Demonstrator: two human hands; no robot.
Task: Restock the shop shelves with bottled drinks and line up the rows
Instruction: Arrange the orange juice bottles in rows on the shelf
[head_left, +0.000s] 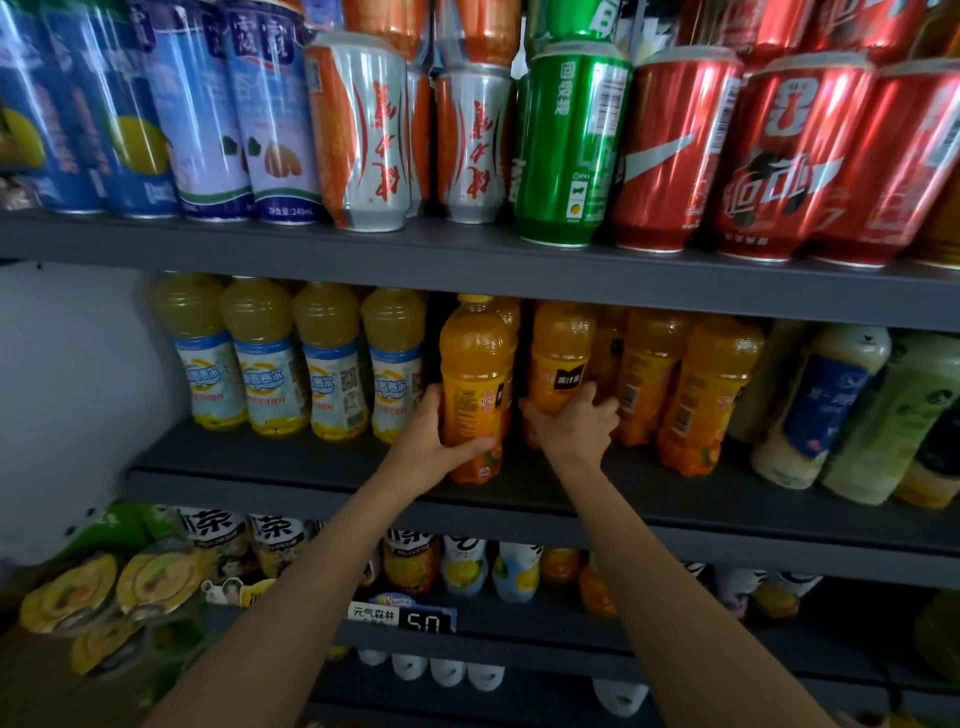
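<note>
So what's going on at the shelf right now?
A person is working the middle shelf of a drinks rack. The left hand grips one orange juice bottle near the shelf's front edge, ahead of its row. The right hand holds the neighbouring orange juice bottle low on its body. More orange bottles stand to the right, pale yellow drink bottles to the left, and cans fill the shelf above.

I see a dark gap between my left fingers (470, 446) and right fingers (589, 395). Pale yellow bottles (332, 364) crowd just left of the left fingers; orange bottles (675, 384) press beside the right ones. The upper shelf (467, 270) closes overhead.
</note>
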